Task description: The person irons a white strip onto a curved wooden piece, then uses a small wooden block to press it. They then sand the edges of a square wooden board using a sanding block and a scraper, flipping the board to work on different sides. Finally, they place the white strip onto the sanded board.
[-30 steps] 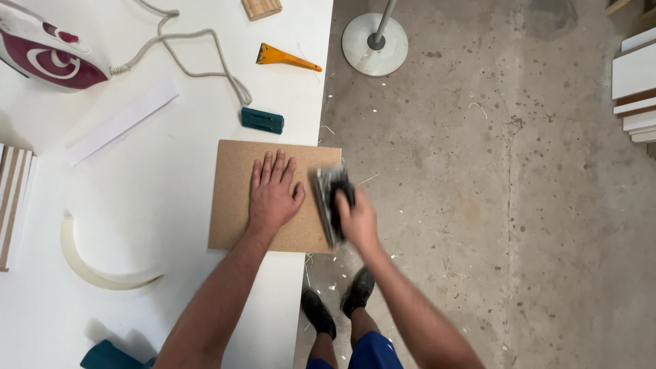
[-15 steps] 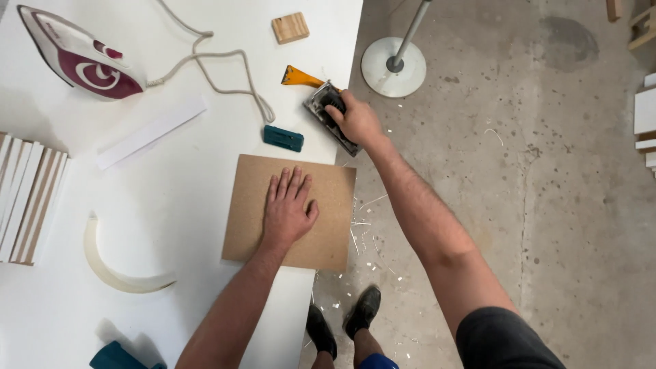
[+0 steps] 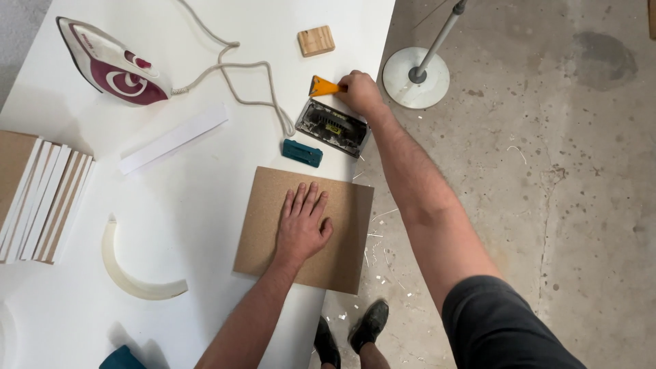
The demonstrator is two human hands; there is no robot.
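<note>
Near the tabletop's right edge, the right hand has its fingers closed on the orange scraper: light, stiff, best held by its handle. The left hand lies flat, fingers spread, on a rigid brown board. A dark trimmer, teal block and iron cord crowd close by.

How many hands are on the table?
2. The left hand lies flat on the brown board. The right hand reaches to the orange scraper near the table's far edge, beside the black tool.
</note>
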